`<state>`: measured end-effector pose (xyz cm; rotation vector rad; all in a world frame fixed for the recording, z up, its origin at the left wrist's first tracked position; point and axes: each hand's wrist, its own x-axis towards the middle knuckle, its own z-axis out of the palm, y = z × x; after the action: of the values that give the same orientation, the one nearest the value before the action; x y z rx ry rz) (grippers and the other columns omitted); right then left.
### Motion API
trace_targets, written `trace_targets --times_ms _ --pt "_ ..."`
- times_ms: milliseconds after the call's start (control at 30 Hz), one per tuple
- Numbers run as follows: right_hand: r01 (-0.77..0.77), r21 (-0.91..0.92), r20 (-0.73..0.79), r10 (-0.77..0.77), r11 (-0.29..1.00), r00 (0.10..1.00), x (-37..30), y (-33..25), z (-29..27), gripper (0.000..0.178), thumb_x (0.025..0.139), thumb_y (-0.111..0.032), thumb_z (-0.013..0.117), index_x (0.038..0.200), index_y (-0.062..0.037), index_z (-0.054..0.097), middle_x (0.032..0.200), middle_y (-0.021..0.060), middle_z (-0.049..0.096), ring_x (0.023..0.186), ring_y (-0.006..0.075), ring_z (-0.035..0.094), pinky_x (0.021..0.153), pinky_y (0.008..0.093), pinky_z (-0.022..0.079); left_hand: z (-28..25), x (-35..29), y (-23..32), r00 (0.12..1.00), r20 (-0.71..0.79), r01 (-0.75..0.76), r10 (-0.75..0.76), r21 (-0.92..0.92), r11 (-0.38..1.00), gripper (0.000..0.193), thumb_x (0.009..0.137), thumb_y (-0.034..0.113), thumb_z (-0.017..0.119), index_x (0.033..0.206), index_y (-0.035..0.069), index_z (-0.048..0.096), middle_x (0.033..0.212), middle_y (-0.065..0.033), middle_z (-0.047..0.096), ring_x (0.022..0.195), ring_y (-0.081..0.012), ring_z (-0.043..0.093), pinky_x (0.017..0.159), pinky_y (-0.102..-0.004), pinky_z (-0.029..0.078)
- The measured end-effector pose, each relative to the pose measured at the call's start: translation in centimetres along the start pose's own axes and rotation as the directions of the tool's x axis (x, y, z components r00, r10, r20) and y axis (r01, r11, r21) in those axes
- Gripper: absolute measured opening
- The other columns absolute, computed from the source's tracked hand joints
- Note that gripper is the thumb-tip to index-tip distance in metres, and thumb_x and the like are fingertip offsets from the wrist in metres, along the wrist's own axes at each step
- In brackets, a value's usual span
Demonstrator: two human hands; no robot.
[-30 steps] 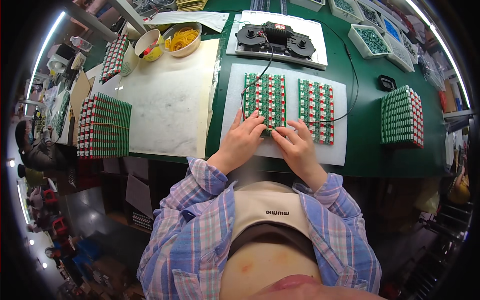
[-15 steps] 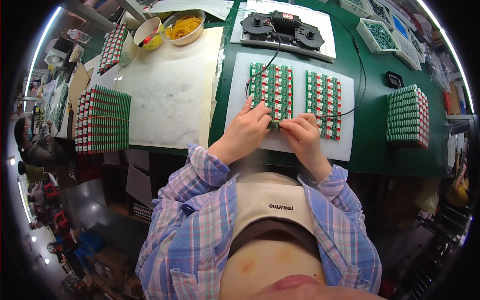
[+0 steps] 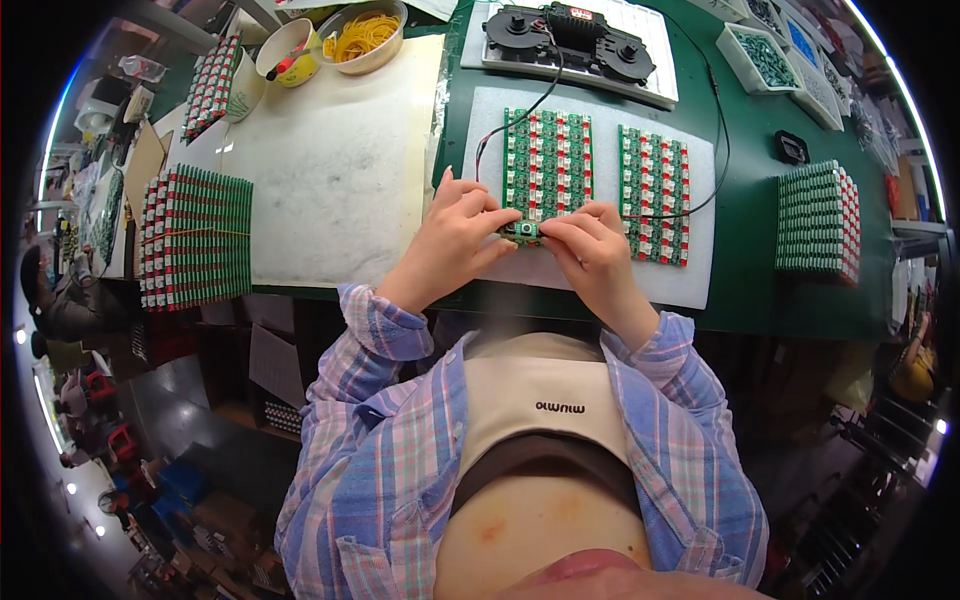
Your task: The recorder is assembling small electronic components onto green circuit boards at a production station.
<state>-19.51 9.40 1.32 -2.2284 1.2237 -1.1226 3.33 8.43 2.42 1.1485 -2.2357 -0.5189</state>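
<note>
Board (image 3: 524,229) now shows its component side; left grip (image 3: 450,238) has shifted left off panel (image 3: 548,165), pinching board's left end. Right grip (image 3: 600,256) has the other end, both pinched closed. Held at panel's lower edge, probably being reoriented; can't tell if detached.

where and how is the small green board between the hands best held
Probably pinch the small green board by its opposite ends, left hand from the left, right hand from the right: it is narrow, lies crosswise, and a dark part sits on its face.
</note>
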Motion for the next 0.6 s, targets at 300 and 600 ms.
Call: trace_targets --times_ms 300,600 --pt "0.034 -0.015 0.047 -0.033 0.999 0.998 -0.6 0.8 0.4 0.019 0.08 -0.005 0.077 0.098 -0.0119 0.076 0.099 -0.0031 0.073 0.094 0.021 0.056 0.103 0.0423 0.046 1.8 -1.5 -0.8 0.997 -0.07 -0.022 0.02 -0.022 1.0 0.029 0.08 0.013 0.078 0.109 0.012 0.074 0.097 -0.0015 0.062 0.108 -0.024 0.055 0.12 -0.0564 0.029" --pt "-0.001 -0.026 0.06 0.002 1.0 0.998 -1.2 1.1 0.6 0.019 0.08 -0.006 0.076 0.098 -0.0122 0.076 0.099 -0.0036 0.073 0.094 0.021 0.056 0.113 0.0496 0.04 2.5 -1.4 -1.4 0.995 -0.094 -0.046 0.045 -0.006 0.999 0.03 0.078 0.014 0.078 0.108 0.013 0.074 0.098 -0.001 0.06 0.11 -0.0232 0.055 0.118 -0.0578 0.032"
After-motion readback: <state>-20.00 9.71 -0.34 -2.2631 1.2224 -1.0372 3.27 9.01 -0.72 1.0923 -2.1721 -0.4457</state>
